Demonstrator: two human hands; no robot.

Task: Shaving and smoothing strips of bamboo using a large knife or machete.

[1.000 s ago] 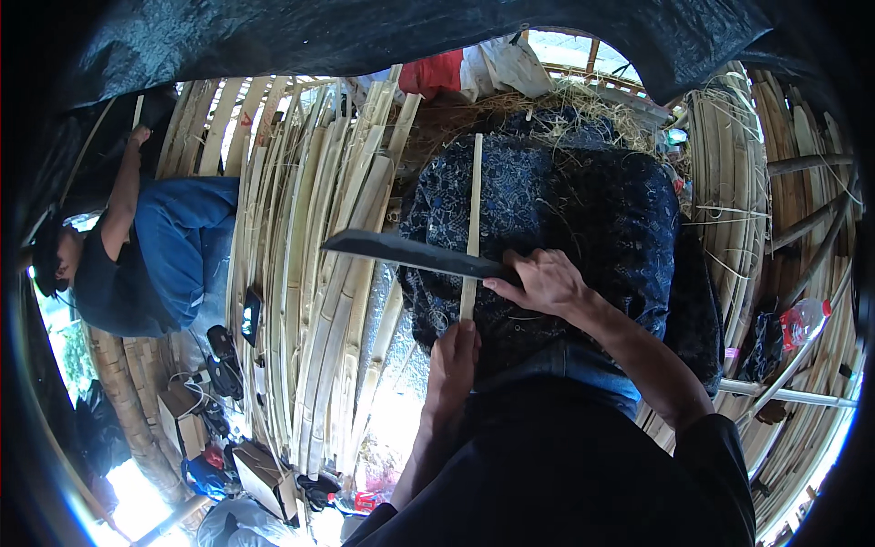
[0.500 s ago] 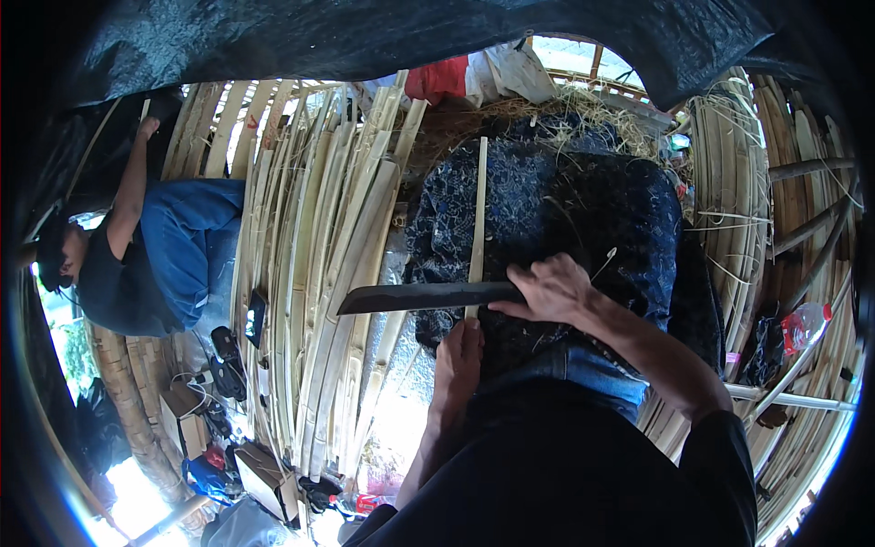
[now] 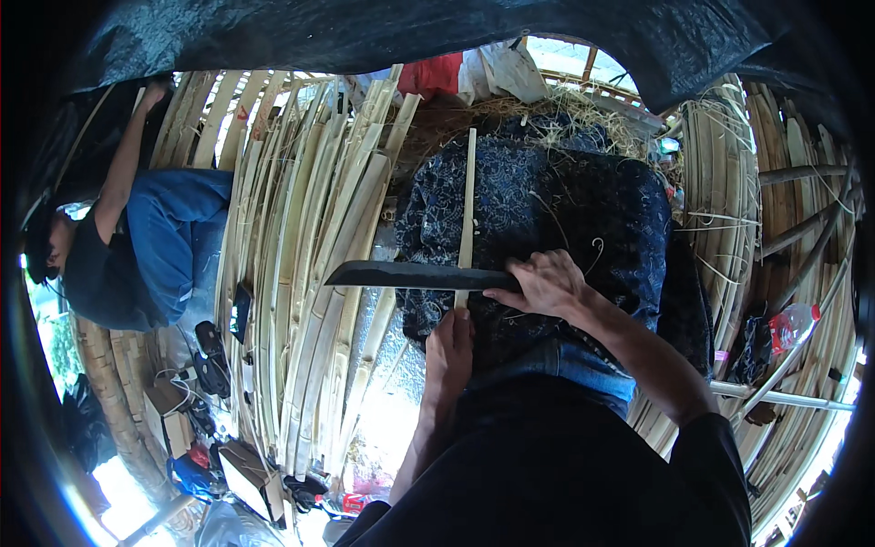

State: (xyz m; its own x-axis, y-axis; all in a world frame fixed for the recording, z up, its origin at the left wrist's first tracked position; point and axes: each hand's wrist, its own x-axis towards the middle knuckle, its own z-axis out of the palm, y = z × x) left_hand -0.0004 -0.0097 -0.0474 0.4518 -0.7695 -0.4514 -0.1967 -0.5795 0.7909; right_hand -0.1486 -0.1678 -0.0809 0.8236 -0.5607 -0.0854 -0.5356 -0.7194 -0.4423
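My right hand [image 3: 550,284] grips the handle end of a long dark machete [image 3: 401,274], whose blade points left. The blade lies across a narrow pale bamboo strip [image 3: 468,205]. Below the blade, my left hand [image 3: 449,348] holds the strip's near end, thumb along it. The strip runs away from me over a dark blue patterned cloth [image 3: 592,201] spread over my lap. Thin shavings lie on the cloth, and one curled shaving [image 3: 596,253] stands out to the right of the strip. The machete's handle is mostly hidden in my right fist.
Long split bamboo slats [image 3: 310,255] are piled at my left; a tied bundle of slats [image 3: 720,191] stands right. Beyond the left pile sits another person [image 3: 109,246], one arm raised. A phone [image 3: 241,313], cardboard box [image 3: 251,479] and plastic bottle [image 3: 793,326] lie around. A dark tarp [image 3: 383,36] hangs overhead.
The machete and my right hand have slid a little farther up the strip, away from my left hand. The whole view has shifted slightly.
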